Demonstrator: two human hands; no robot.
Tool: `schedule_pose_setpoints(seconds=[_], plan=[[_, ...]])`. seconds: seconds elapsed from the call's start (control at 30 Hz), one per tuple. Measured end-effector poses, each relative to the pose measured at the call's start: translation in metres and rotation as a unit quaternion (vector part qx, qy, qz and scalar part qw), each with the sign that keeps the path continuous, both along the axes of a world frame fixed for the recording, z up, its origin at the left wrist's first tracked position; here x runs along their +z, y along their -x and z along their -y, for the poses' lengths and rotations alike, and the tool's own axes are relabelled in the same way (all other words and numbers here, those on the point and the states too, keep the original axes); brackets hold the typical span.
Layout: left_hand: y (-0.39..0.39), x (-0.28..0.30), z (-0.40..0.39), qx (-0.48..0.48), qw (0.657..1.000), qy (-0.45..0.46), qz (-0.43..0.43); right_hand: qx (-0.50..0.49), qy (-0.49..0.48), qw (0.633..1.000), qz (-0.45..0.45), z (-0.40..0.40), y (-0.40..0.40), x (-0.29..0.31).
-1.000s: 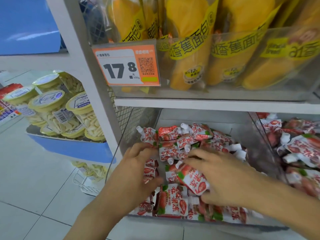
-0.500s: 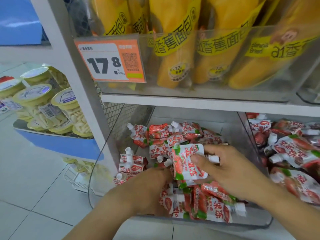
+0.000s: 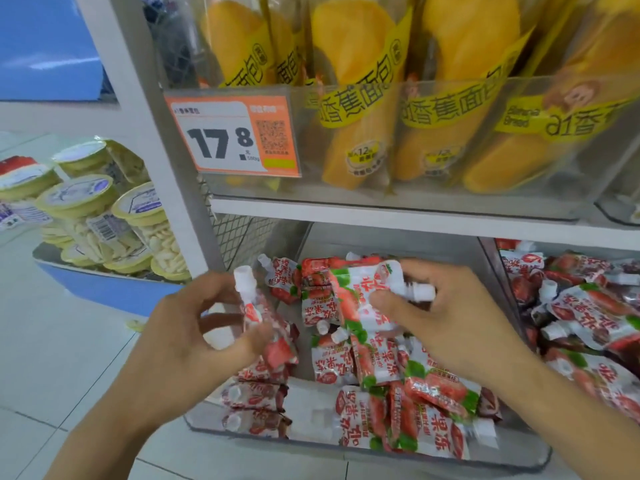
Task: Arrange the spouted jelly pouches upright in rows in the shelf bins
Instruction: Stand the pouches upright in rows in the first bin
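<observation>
A clear shelf bin (image 3: 346,445) holds several red-and-white strawberry jelly pouches with white spouts, most lying in a loose heap. My left hand (image 3: 187,341) holds one pouch (image 3: 263,327) upright by its neck at the bin's left side, spout up. My right hand (image 3: 446,323) grips another pouch (image 3: 363,299) above the heap, its white cap pointing right between my fingers. A few pouches (image 3: 252,396) stand in a row along the left wall below my left hand.
A second bin (image 3: 498,258) of the same pouches sits to the right. The shelf above carries yellow banana bread packs (image 3: 349,98) and an orange 17.8 price tag (image 3: 232,133). Tubs of white snacks (image 3: 104,220) stand on a blue display at left.
Both hands have lifted out of the heap. My left hand came up holding a pouch upright, and my right hand raised its pouch higher and turned its spout to the right.
</observation>
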State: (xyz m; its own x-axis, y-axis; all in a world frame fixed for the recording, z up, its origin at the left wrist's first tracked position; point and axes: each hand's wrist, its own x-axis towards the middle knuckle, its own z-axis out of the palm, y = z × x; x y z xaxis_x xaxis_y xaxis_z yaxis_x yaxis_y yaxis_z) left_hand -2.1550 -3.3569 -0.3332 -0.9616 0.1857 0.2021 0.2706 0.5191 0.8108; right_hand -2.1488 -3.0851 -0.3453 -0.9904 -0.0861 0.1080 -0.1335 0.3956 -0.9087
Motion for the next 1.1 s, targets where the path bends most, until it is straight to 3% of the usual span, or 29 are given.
schedule_pose_setpoints(seconds=[0.07,0.2,0.4,0.63,0.77,0.83,0.93,1.03,1.1], plan=[[-0.002,0.001,-0.002,0.049,0.998,-0.008,-0.029,0.003,-0.093,0.995,-0.046,0.018,0.02,0.002],[-0.002,0.002,-0.002,0.108,0.991,-0.043,-0.072,-0.004,-0.143,0.988,-0.064,0.069,0.075,-0.018],[0.002,-0.008,0.007,0.139,0.986,-0.043,-0.082,0.14,-0.162,0.976,0.043,0.097,0.115,-0.075],[0.007,-0.013,0.011,0.141,0.984,-0.041,-0.099,0.204,-0.205,0.956,0.044,0.099,0.122,-0.071],[0.01,-0.017,0.007,0.153,0.981,-0.042,-0.113,0.278,-0.254,0.92,0.112,0.097,0.117,-0.062],[0.011,-0.017,0.004,0.158,0.979,-0.038,-0.12,0.282,-0.209,0.924,0.149,0.088,0.118,-0.057],[0.014,-0.018,0.003,0.158,0.979,-0.023,-0.13,0.201,-0.114,0.965,0.126,0.085,0.116,-0.06],[0.015,-0.019,0.003,0.154,0.979,-0.02,-0.129,0.245,-0.18,0.943,0.132,0.087,0.112,-0.062],[0.014,-0.019,0.006,0.153,0.98,-0.016,-0.123,0.234,-0.174,0.947,0.134,0.083,0.116,-0.058]])
